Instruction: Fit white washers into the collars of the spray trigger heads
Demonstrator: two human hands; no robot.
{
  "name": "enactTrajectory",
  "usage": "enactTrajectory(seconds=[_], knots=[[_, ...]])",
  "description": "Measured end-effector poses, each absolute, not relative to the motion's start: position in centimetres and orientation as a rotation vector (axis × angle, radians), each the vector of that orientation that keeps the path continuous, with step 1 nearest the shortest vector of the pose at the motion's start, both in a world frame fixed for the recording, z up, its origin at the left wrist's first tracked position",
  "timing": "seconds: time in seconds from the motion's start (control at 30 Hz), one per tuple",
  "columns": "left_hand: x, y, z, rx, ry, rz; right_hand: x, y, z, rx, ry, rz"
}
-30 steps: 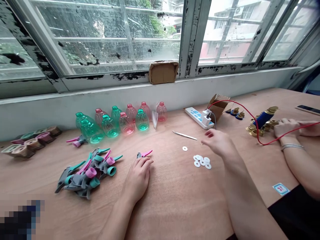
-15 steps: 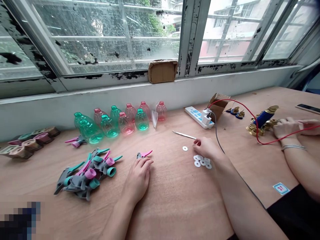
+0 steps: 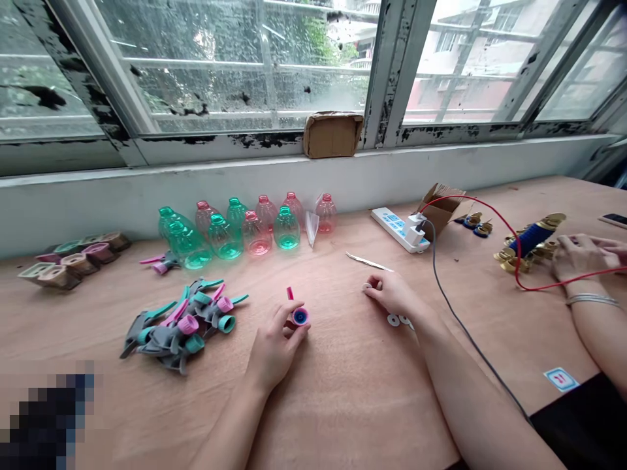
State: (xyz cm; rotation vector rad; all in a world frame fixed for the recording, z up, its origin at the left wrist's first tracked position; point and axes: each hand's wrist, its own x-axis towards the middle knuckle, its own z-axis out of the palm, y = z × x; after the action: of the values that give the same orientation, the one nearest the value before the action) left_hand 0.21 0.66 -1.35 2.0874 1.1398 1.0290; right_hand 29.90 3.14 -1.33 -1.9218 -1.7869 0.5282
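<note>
My left hand (image 3: 274,343) is closed on a spray trigger head with a pink collar (image 3: 300,317), whose open end faces up and toward me. Pinched in the fingertips of my right hand (image 3: 389,292) is a white ring washer (image 3: 366,287), just over the table. More white washers (image 3: 393,320) lie beneath that hand, partly hidden by the wrist. Silver tweezers (image 3: 368,262) rest on the table just beyond my right fingers. To the left sits a pile of grey trigger heads (image 3: 166,343) with pink and teal parts.
Green bottles (image 3: 228,245) and pink bottles (image 3: 257,238) stand along the wall. A power strip (image 3: 392,228) with a red cable (image 3: 494,219) and a dark cable (image 3: 435,281) lies at right. Another person's hands (image 3: 573,264) work beside gold-and-blue parts (image 3: 531,238).
My left hand has turned the trigger head so its pink collar faces up. My right hand has picked up the single washer. The view has shifted slightly left.
</note>
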Motion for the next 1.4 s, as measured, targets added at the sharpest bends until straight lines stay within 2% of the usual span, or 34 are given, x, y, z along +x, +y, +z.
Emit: enactTrajectory(seconds=[0.1,0.17,0.23,0.43,0.77,0.93,1.13,1.4], knots=[[0.3,0.7,-1.5,1.91,1.122,1.03,27.1,2.3,-0.6,-1.629,-1.782,0.746],[0.3,0.7,-1.5,1.927,1.117,1.011,24.7,1.5,0.0,-1.365,-1.827,0.997],[0.3,0.6,-1.4,2.025,1.125,0.981,22.4,0.7,0.5,-1.188,-1.838,1.105],[0.9,0.0,-1.1,2.258,1.055,0.95,19.1,-0.5,-0.3,-1.109,-1.757,0.939],[0.9,-0.1,-1.9,2.154,1.045,0.894,18.1,-0.4,-2.2,-1.149,-1.587,0.892],[0.9,-0.1,-1.8,2.084,1.025,0.906,18.5,-0.8,-1.7,-1.093,-1.642,0.856],[1.0,-0.2,-1.8,2.127,1.025,0.936,19.3,-1.1,-1.9,-1.037,-1.853,0.582],[1.0,-0.3,-2.0,2.201,1.101,0.977,19.6,-1.2,-1.9,-1.08,-1.999,0.484]])
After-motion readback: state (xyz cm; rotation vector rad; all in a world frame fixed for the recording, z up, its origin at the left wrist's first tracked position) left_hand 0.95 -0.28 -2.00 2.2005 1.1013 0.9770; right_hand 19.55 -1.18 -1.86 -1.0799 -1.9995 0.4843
